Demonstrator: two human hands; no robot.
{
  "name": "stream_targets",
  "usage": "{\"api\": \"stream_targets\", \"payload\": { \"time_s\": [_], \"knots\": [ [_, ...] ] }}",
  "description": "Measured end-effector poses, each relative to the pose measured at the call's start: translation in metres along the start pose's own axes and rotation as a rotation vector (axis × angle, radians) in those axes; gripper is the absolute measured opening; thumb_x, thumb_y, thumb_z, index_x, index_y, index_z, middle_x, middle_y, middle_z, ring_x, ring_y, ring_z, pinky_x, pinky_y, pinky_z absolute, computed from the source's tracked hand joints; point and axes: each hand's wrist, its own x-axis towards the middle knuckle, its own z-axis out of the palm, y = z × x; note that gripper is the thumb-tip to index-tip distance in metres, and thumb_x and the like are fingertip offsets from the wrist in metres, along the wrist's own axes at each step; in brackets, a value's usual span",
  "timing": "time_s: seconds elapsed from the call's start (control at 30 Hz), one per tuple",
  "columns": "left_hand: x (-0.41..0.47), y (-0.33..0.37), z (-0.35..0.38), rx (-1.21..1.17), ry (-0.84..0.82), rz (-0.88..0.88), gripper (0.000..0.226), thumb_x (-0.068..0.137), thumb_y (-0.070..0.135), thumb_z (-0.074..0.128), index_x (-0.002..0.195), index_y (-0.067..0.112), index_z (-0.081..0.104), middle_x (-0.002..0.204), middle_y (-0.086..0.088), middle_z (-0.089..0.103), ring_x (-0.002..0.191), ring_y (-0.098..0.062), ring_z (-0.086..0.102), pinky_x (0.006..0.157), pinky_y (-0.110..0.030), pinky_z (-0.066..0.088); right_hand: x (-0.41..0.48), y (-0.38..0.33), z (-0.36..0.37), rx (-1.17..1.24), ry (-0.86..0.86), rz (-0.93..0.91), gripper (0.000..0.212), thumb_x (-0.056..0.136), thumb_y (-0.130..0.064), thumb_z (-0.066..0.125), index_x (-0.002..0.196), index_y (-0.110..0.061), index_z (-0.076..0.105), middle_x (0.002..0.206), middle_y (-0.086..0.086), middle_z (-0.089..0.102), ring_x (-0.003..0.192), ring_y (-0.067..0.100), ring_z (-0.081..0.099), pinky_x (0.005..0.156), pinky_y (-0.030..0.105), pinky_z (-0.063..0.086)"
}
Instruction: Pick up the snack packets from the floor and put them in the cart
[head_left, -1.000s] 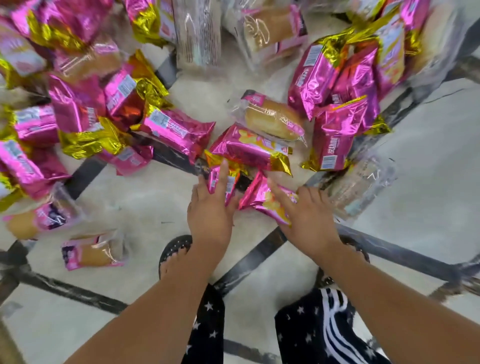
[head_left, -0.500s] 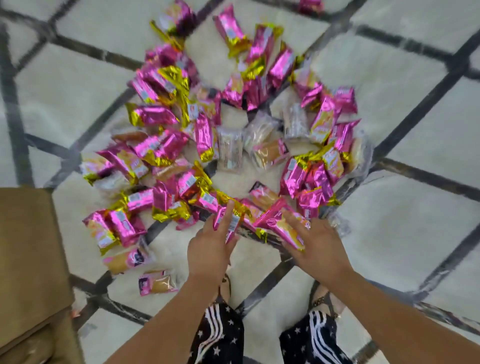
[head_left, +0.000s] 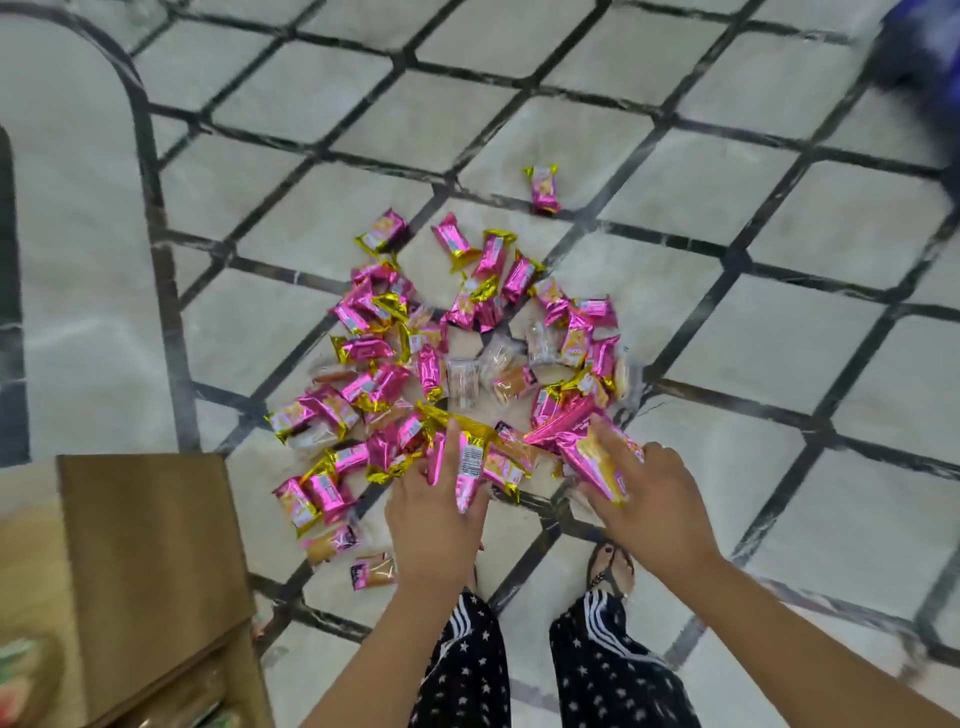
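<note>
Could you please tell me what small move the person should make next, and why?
Probably carry both hands left to the brown box and release. The left hand and right hand each grip pink packets, while many more lie in the pile on the floor.

Packets (head_left: 431, 373) ahead, box (head_left: 150, 561) left; floor (head_left: 779, 374) right, apparently.

A brown cardboard box (head_left: 145, 545) stands on a pale tiled floor (head_left: 779, 364) crossed by dark diagonal bands. Right of the box are star-print trousers (head_left: 602, 670) and a sandalled foot (head_left: 610, 566). Far beyond, a blurred blue object (head_left: 924, 47).
</note>
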Motion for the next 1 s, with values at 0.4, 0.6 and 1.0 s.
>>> {"api": "stream_targets", "payload": {
  "time_s": [0.4, 0.6, 1.0],
  "knots": [
    [-0.121, 0.023, -0.146, -0.123, -0.017, 0.308, 0.065, 0.087, 0.073, 0.017, 0.14, 0.059, -0.019, 0.093, -0.006, 0.056, 0.093, -0.024, 0.051, 0.075, -0.037, 0.039, -0.138, -0.061, -0.116, 0.215, 0.152, 0.451, 0.068, 0.086, -0.048, 0.064, 0.146, -0.043, 0.035, 0.081, 0.0, 0.045, 0.08, 0.022, 0.047, 0.07, 0.038, 0.044],
    [-0.15, 0.017, -0.172, -0.161, -0.124, 0.385, 0.069, 0.09, 0.071, 0.028, 0.143, 0.063, -0.015, 0.096, -0.004, 0.054, 0.085, -0.017, 0.047, 0.07, -0.034, 0.039, -0.202, -0.107, -0.138, 0.324, 0.274, 0.631, 0.072, 0.086, -0.043, 0.066, 0.146, -0.049, 0.028, 0.092, 0.003, 0.05, 0.089, 0.021, 0.047, 0.071, 0.034, 0.039],
    [-0.192, 0.07, -0.214, 0.028, -0.289, 0.732, 0.065, 0.094, 0.064, 0.031, 0.141, 0.061, -0.014, 0.107, -0.007, 0.049, 0.084, -0.018, 0.047, 0.069, -0.032, 0.04, -0.32, -0.128, -0.184, 0.332, 0.494, 0.897, 0.07, 0.086, -0.042, 0.067, 0.139, -0.053, 0.023, 0.08, -0.004, 0.044, 0.074, 0.011, 0.045, 0.06, 0.014, 0.03]
  ]
}}
